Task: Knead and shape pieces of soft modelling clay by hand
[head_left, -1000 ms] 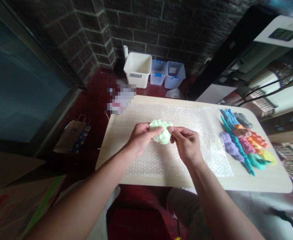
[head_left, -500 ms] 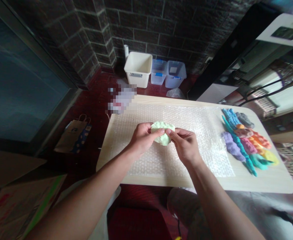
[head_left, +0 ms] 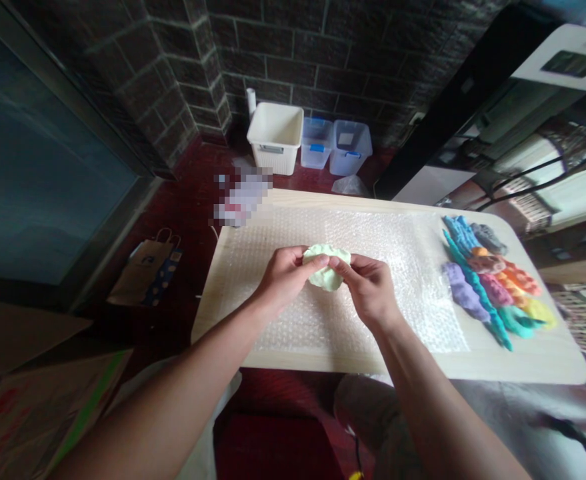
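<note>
Pale green lump (head_left: 329, 277) between both hands above the bubble wrap (head_left: 293, 327) on the desk (head_left: 473, 367), left hand (head_left: 287, 273) gripping its left side, right hand (head_left: 370, 287) pinching its right, thumbs nearly meeting on top

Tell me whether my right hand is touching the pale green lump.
Touching. The head view shows the right hand with its thumb laid over the pale green lump, no gap visible between them.

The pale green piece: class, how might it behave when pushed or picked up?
The pale green piece would probably dent when pushed, since its surface looks lumpy, like something soft. It seems unlikely to roll smoothly if set down, given its wavy, uneven edge.
</note>
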The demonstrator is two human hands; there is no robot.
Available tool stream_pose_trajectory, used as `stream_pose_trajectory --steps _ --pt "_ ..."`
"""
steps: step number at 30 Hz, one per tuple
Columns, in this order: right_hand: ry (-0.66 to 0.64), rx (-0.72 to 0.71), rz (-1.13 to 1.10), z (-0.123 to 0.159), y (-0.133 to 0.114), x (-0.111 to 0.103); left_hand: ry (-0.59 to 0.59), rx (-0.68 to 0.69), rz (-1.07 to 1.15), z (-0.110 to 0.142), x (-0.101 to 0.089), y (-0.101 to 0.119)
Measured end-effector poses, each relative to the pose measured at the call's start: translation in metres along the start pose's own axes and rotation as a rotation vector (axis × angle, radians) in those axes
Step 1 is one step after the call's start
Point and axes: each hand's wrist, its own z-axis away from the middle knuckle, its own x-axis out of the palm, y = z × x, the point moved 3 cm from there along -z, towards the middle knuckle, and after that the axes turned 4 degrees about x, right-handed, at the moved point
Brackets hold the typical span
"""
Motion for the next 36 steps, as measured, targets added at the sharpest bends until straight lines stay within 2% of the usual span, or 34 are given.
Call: stream_pose_trajectory --steps 5,8,14,19,25,32,36 --pt "0.077 -0.009 0.033 0.0 -0.006 -0.003 -0.007 -0.076 0.083 0.0 0.001 0.003" --pt "0.082 0.008 0.02 0.0 -0.004 -0.004 0.014 -0.02 0.024 0.0 0.0 0.007" --pt "-0.012 0.004 0.05 0.002 -0.001 0.001 0.013 0.068 -0.102 0.0 -0.002 0.008" --pt "0.023 0.008 0.043 0.002 -0.001 -0.001 -0.029 0.079 -0.158 0.001 -0.003 0.006" --pt "0.009 0.034 -0.031 -0.001 0.001 -0.004 -0.041 0.088 -0.101 0.0 -0.003 0.007" --pt "0.039 0.067 -0.084 -0.002 0.005 -0.008 0.114 0.036 -0.025 -0.001 -0.006 0.009" --pt "0.053 0.06 -0.121 -0.002 0.004 -0.009 0.055 -0.036 0.099 -0.001 -0.003 0.009"
